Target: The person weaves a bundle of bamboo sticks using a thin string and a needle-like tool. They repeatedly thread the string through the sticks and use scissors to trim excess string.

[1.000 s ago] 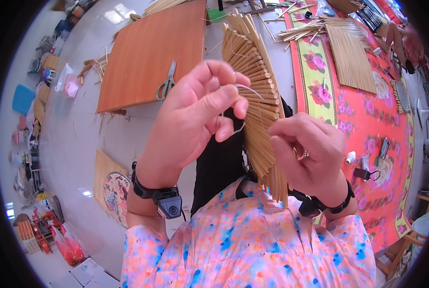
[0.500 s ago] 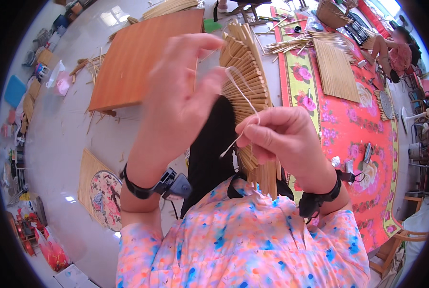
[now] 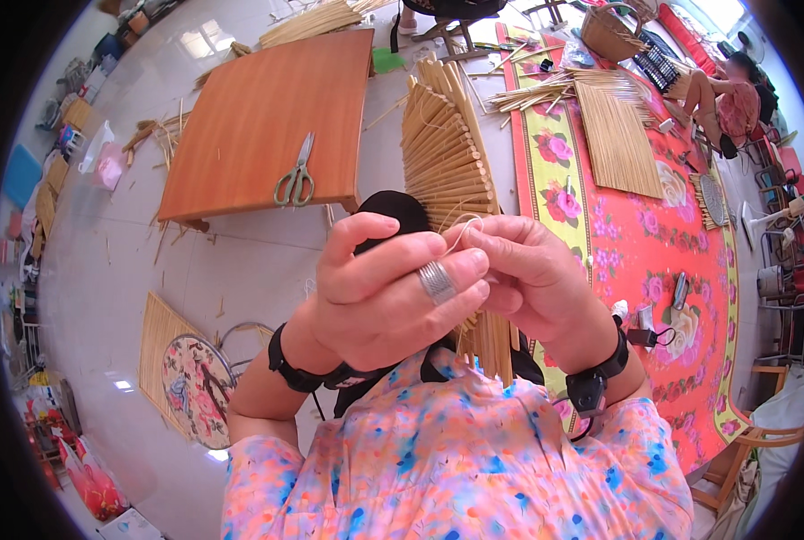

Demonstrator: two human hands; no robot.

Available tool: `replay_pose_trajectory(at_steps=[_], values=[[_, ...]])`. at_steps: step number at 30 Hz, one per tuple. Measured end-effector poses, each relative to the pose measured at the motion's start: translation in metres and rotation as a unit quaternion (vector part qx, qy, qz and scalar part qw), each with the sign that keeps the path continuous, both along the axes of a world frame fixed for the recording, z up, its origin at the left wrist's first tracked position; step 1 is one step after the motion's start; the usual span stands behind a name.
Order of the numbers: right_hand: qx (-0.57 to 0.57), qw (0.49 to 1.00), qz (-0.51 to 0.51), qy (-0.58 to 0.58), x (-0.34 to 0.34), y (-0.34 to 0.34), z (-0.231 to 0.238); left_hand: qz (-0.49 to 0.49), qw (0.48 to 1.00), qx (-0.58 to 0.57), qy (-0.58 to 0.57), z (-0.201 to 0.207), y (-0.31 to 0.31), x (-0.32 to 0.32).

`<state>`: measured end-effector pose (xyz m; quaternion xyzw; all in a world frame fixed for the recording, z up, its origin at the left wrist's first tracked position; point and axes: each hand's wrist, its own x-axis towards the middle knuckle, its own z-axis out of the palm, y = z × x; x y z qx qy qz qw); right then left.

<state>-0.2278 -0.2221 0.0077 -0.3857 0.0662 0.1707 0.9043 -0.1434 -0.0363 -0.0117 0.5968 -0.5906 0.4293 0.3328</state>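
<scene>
My two hands meet at the fingertips in front of my lap, over a fan-shaped piece of bound reed stalks [image 3: 447, 148]. A loop of thin white string [image 3: 460, 227] rises between them. My right hand [image 3: 546, 279] is closed, thumb and forefinger pinching the string. My left hand [image 3: 375, 297] wears a ribbed silver thimble ring [image 3: 436, 283] and its fingertips are closed on the string beside the right thumb. The string's ends are hidden behind the fingers. The lower part of the reed piece lies behind my hands, against my legs.
Green-handled scissors [image 3: 296, 178] lie on the low orange table [image 3: 249, 117] ahead left. To the right a red floral cloth [image 3: 636, 243] bears a reed mat [image 3: 616, 144] and loose stalks. A round floral fan [image 3: 195, 387] lies at lower left. Another person [image 3: 735, 103] sits far right.
My left hand has come down and right from above the table to join my right hand at the string. The scissors on the table have come into sight.
</scene>
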Motion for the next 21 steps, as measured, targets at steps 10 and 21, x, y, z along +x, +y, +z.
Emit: replay_pose_trajectory(at_steps=[10, 21], values=[[-0.058, 0.996, -0.061, -0.032, 0.002, 0.017, 0.001, -0.259, 0.824, -0.141, 0.484, 0.011, -0.005, 0.006], [-0.258, 0.957, -0.071, -0.116, -0.009, 0.008, 0.006, -0.347, 0.697, -0.157, 0.608, 0.022, -0.002, 0.004]])
